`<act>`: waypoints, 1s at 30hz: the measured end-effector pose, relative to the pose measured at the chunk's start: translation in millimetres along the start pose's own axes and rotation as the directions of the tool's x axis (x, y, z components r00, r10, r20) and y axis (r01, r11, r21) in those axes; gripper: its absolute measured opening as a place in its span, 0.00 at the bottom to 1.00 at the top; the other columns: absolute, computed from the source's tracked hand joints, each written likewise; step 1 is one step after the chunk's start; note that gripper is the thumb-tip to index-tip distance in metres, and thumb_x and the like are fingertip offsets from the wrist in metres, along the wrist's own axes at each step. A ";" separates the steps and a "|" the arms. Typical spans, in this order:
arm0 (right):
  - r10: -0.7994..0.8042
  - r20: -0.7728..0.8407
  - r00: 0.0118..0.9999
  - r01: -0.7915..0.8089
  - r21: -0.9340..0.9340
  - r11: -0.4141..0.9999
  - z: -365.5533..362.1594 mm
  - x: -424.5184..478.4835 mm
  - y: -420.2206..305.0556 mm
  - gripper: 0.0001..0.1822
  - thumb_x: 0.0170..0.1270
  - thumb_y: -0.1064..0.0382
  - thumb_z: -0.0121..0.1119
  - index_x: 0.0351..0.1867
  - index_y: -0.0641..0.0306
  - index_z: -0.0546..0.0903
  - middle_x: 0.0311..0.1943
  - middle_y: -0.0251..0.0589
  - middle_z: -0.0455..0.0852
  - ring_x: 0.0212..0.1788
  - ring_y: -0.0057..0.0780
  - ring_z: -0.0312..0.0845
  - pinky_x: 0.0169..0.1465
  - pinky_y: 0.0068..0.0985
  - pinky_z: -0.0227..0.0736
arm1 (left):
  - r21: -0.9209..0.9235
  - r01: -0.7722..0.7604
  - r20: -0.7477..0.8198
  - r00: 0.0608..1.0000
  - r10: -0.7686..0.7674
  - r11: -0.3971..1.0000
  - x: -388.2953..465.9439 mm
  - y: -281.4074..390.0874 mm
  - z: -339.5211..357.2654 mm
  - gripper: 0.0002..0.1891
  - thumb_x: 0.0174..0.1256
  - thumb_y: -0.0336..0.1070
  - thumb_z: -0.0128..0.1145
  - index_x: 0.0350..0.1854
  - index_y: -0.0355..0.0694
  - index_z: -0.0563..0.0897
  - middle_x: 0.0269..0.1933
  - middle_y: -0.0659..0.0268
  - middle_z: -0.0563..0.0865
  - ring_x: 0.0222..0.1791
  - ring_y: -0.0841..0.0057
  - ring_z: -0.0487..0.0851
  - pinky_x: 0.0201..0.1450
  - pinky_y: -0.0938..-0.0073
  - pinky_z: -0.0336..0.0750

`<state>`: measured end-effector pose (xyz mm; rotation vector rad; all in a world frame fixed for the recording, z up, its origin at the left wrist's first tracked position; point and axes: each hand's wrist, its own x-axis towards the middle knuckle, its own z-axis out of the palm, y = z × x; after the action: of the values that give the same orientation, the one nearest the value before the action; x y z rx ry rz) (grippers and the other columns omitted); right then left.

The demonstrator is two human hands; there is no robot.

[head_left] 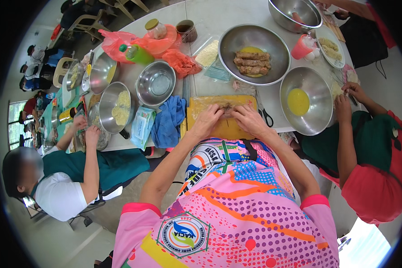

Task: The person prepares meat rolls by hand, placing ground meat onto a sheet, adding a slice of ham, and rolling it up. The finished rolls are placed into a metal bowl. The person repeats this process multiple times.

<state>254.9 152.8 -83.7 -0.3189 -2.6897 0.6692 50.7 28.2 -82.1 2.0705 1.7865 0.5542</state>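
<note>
On a yellow cutting board [232,129] lies a clear plastic sheet [204,102] with a brownish meat-like filling [226,106] partly wrapped in it. My left hand [207,118] grips the near left end of this wrapped roll, fingers curled over the plastic. At the right end, my right hand [249,119] pinches the plastic in the same way. Between them the filling is partly covered by film and fingers. Beyond the board, a large steel bowl [229,57] holds several browned meat rolls [253,63] over yellow liquid.
Scissors [265,114] lie right of the board. A blue cloth [169,120] and wipes pack [143,127] lie left. Steel bowls with beaten egg [298,102] and crumbs [121,104] flank the workspace. Co-workers' hands [346,95] work at right, others [87,127] at left.
</note>
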 end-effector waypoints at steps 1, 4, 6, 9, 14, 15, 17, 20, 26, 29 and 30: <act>0.027 -0.025 0.999 -0.027 -0.021 0.999 -3.6 -1.9 -1.7 0.16 0.59 0.66 0.61 0.49 0.60 0.81 0.47 0.43 0.80 0.54 0.47 0.76 0.57 0.41 0.74 | -0.003 0.002 -0.008 1.000 -0.002 1.000 -0.7 -0.4 0.3 0.24 0.51 0.21 0.60 0.54 0.36 0.78 0.53 0.53 0.77 0.56 0.52 0.77 0.58 0.59 0.75; 0.088 -0.054 0.995 -0.091 -0.058 0.994 -13.8 -8.8 -3.1 0.16 0.57 0.65 0.62 0.49 0.59 0.81 0.47 0.43 0.80 0.54 0.46 0.77 0.57 0.40 0.74 | -0.028 -0.023 -0.039 0.999 0.022 0.999 3.7 -1.5 1.4 0.22 0.51 0.22 0.61 0.53 0.37 0.78 0.50 0.54 0.77 0.54 0.53 0.78 0.55 0.59 0.76; 0.103 -0.011 0.995 -0.104 -0.046 0.994 -15.8 -7.2 -1.8 0.17 0.56 0.65 0.63 0.49 0.59 0.81 0.47 0.43 0.81 0.54 0.45 0.77 0.57 0.40 0.73 | -0.047 -0.016 -0.027 1.000 0.014 0.999 4.5 -2.8 1.2 0.19 0.52 0.23 0.60 0.49 0.38 0.78 0.47 0.55 0.76 0.51 0.54 0.77 0.53 0.59 0.76; -0.021 0.006 1.000 0.021 -0.168 0.986 1.8 -2.6 1.2 0.18 0.56 0.64 0.62 0.50 0.59 0.80 0.47 0.43 0.81 0.53 0.44 0.77 0.58 0.41 0.71 | -0.035 -0.048 -0.012 0.999 0.048 0.998 7.1 -9.8 2.2 0.17 0.52 0.23 0.60 0.47 0.38 0.79 0.45 0.55 0.76 0.50 0.55 0.77 0.51 0.59 0.76; 0.052 0.004 0.999 -0.049 -0.238 0.970 19.6 6.8 7.4 0.12 0.60 0.63 0.55 0.44 0.61 0.81 0.44 0.44 0.82 0.51 0.42 0.79 0.56 0.39 0.72 | -0.073 -0.050 0.037 0.998 0.053 0.996 15.8 -7.0 -7.5 0.17 0.52 0.24 0.61 0.46 0.38 0.79 0.44 0.55 0.75 0.50 0.54 0.77 0.52 0.58 0.75; 0.067 0.013 0.998 -0.063 -0.229 0.971 21.2 10.5 7.3 0.12 0.60 0.63 0.56 0.44 0.61 0.81 0.43 0.44 0.82 0.51 0.43 0.79 0.55 0.39 0.73 | -0.083 -0.048 0.058 0.997 0.053 0.995 16.9 -10.6 -9.4 0.17 0.52 0.25 0.62 0.47 0.38 0.79 0.44 0.55 0.76 0.50 0.54 0.77 0.52 0.58 0.75; 0.079 0.035 0.996 -0.072 -0.171 0.983 21.6 17.6 10.5 0.12 0.58 0.63 0.58 0.43 0.62 0.80 0.43 0.45 0.82 0.50 0.44 0.80 0.54 0.40 0.74 | -0.102 -0.042 0.098 0.994 0.052 0.994 19.9 -17.0 -12.0 0.18 0.51 0.25 0.63 0.47 0.38 0.79 0.44 0.55 0.76 0.50 0.54 0.78 0.52 0.59 0.75; 0.037 0.095 0.995 -0.032 -0.048 0.998 19.1 20.4 19.8 0.13 0.55 0.64 0.62 0.42 0.63 0.79 0.42 0.45 0.82 0.50 0.46 0.80 0.53 0.42 0.75 | -0.124 -0.033 0.168 0.984 0.053 0.992 22.2 -17.4 -19.6 0.19 0.49 0.26 0.64 0.47 0.37 0.80 0.43 0.55 0.76 0.49 0.53 0.78 0.52 0.59 0.75; -0.030 0.203 0.979 0.039 -0.041 0.998 20.6 21.2 26.3 0.15 0.55 0.62 0.64 0.44 0.62 0.80 0.44 0.45 0.82 0.52 0.45 0.79 0.54 0.43 0.76 | -0.132 -0.043 0.144 0.988 0.062 0.990 18.3 -14.8 -16.6 0.18 0.49 0.26 0.64 0.46 0.36 0.80 0.42 0.54 0.77 0.48 0.53 0.79 0.51 0.59 0.75; -0.037 0.179 0.983 0.039 -0.010 0.999 24.5 22.1 30.9 0.15 0.56 0.61 0.64 0.45 0.62 0.80 0.44 0.45 0.82 0.52 0.44 0.79 0.54 0.43 0.76 | -0.144 -0.019 0.136 0.990 0.039 0.989 18.8 -15.8 -13.7 0.19 0.49 0.26 0.64 0.47 0.36 0.79 0.43 0.54 0.77 0.48 0.53 0.79 0.52 0.59 0.75; -0.039 0.199 0.979 0.046 -0.026 0.999 22.0 24.0 30.3 0.16 0.56 0.61 0.64 0.45 0.62 0.80 0.45 0.45 0.82 0.53 0.44 0.79 0.54 0.43 0.76 | -0.147 -0.007 0.136 0.990 0.027 0.989 18.7 -16.5 -14.5 0.19 0.50 0.26 0.64 0.47 0.36 0.79 0.43 0.54 0.77 0.49 0.52 0.79 0.52 0.59 0.75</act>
<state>228.4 177.1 -109.9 -0.2113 -2.8897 0.6806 31.7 49.2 -76.7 1.9755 1.6033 0.5179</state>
